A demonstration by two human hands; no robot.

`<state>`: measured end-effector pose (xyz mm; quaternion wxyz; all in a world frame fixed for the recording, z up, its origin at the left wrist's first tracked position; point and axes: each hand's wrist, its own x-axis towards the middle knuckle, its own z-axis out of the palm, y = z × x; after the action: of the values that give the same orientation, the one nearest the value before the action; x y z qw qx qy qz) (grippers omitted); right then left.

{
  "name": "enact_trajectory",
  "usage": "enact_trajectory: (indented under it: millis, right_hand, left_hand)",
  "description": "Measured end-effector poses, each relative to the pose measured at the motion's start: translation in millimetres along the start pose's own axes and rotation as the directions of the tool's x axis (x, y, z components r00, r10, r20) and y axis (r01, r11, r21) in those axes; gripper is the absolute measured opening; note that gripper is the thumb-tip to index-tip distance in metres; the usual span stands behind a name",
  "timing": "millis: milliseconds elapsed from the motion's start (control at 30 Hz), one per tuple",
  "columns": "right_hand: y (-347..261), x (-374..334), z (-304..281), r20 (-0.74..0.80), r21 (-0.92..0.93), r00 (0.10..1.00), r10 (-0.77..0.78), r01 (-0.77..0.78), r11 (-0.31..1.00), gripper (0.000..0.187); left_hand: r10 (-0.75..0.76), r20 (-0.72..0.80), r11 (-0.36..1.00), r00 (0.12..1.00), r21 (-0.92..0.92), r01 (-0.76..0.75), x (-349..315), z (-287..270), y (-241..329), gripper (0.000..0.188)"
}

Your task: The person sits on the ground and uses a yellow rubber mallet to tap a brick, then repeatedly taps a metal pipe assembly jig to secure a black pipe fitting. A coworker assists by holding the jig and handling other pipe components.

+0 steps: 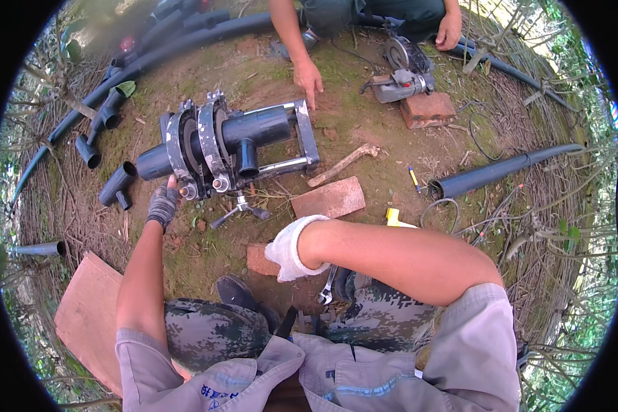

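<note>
Nearest the camera, a grey work shirt (391,374) carries dark-blue lettering and a small emblem on the wearer's left chest, above pixel-camouflage trousers (216,331). The left hand (163,204), in a grey glove with bare fingertips, reaches to the lower edge of a black plastic pipe (152,163); whether it pinches the pipe or merely touches it, I cannot tell. That pipe sits in a metal pipe-clamping frame (310,141), left of center, beside a black tee fitting (254,129) whose branch points toward the wearer. The right hand (294,250), in a white cloth glove, hangs bent over a brick (257,259); its fingers are hidden, so their state cannot be told. A co-worker's hand (309,77) points at the ground beside the frame. Underneath is mossy brown earth (364,147) outdoors, ringed by bare branches and green foliage (594,302).
</note>
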<state>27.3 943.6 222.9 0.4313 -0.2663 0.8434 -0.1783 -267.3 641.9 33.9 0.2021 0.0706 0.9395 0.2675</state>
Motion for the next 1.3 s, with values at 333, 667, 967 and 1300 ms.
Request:
enact_trajectory:
  millis: [333, 667, 967, 1300]
  right_hand:
    - [1.3, 4.9, 3.7, 0.005, 0.031, 0.995, -0.097, 0.097, 0.995, 0.048]
    - [0.6, -19.6, -23.8, 0.058, 0.127, 0.998, 0.038, -0.045, 0.991, 0.054]
    - [82.2, -35.0, -26.2, -0.241, 0.335, 0.864, 0.442, -0.353, 0.873, 0.049]
    - [145.2, -45.5, 7.9, -0.364, 0.489, 0.721, 0.59, -0.392, 0.78, 0.046]
  left_hand:
    - [0.252, -0.434, 0.802, 0.865, -0.407, -0.437, -29.3, 17.7, 62.7, 0.05]
    - [0.191, -0.458, 0.962, 0.868, -0.089, -0.259, -53.5, 19.1, 117.8, 0.065]
    - [0.266, -0.345, 0.957, 0.9, -0.016, -0.289, -52.7, 8.0, 111.7, 0.069]
    - [0.548, -0.513, 0.831, 0.661, 0.243, -0.5, -59.0, 8.8, 120.8, 0.088]
